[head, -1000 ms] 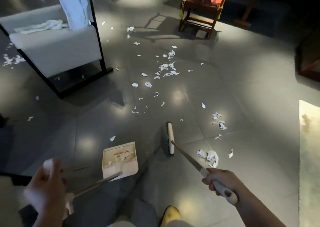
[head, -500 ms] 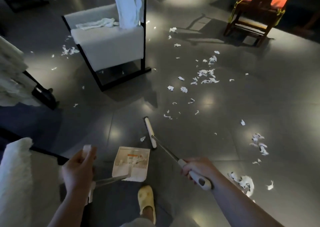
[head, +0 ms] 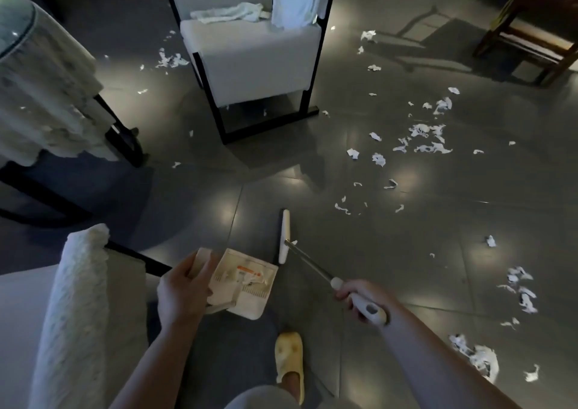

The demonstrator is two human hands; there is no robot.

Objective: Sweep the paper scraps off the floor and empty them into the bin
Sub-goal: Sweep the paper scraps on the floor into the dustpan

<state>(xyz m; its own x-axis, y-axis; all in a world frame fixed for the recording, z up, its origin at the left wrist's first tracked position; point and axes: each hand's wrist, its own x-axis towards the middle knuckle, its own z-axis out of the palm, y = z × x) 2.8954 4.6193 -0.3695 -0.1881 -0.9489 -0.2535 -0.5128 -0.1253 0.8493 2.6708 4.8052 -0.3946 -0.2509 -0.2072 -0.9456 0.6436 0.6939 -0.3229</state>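
Our left hand (head: 183, 286) gripping the dustpan (head: 247, 283) handle, our right hand (head: 364, 297) gripping the broom (head: 285, 236) handle, paper scraps (head: 427, 139) scattered over the floor (head: 406, 252)

Dim grey tiled floor (head: 406, 252) with glossy light patches, white armchair (head: 250, 61) ahead, wooden chair (head: 528, 42) far right.
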